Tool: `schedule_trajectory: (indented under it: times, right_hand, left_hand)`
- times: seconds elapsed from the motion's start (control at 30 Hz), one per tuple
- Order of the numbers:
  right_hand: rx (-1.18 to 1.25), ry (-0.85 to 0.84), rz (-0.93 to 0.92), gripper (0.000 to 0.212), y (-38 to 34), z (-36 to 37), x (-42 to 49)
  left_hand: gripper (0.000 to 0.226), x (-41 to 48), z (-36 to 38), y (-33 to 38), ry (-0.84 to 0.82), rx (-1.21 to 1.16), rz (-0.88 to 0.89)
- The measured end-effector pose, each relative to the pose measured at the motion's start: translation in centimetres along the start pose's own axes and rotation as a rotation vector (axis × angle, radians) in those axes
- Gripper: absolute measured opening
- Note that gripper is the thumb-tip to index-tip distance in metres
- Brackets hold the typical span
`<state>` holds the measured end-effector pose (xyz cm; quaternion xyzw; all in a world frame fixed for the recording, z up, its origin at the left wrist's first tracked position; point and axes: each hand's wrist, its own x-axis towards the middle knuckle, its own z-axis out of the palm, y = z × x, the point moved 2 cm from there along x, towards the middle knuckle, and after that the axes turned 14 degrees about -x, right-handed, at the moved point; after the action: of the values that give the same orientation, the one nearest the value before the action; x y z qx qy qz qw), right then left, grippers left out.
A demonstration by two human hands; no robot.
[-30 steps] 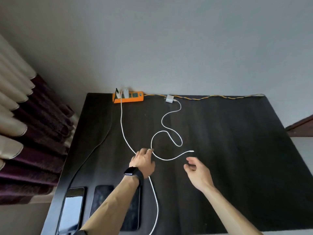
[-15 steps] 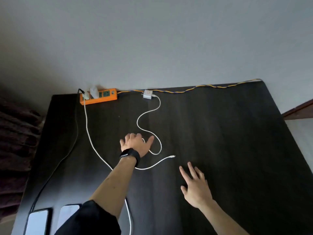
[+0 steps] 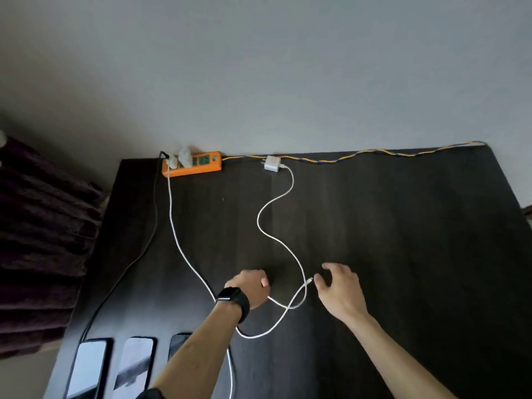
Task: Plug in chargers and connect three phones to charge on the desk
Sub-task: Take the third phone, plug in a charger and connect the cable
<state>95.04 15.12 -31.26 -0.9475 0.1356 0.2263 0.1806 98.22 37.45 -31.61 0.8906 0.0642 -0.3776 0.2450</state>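
R hand now up at tip of cable.

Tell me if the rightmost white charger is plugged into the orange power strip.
No, the white charger lies on the desk beside the orange power strip, prongs bare.

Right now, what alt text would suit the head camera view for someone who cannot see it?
On a dark desk, a person's left hand grips a white cable while the right hand reaches for its free connector. At the far edge, an orange power strip sits beside an unplugged white charger; three phones lie near left.
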Motion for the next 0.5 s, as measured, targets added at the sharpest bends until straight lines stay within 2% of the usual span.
schedule_trajectory:
  times: [0.1,0.33,0.5]
  right_hand:
    - [0.055,0.052,-0.049,0.048,-3.6,-2.3,3.7]
    - [0.122,0.228,-0.162,0.051,-12.0,-6.4,13.2]
    - [0.009,0.269,-0.217,0.060,-15.9,-5.7,20.3]
  left_hand:
    - [0.029,2.0,-2.9,-1.6,0.210,-0.061,0.032]
    - [0.066,7.7,-8.1,-7.0,0.447,0.008,0.022]
    - [0.067,11.0,-8.2,-10.5,0.601,-0.008,0.078]
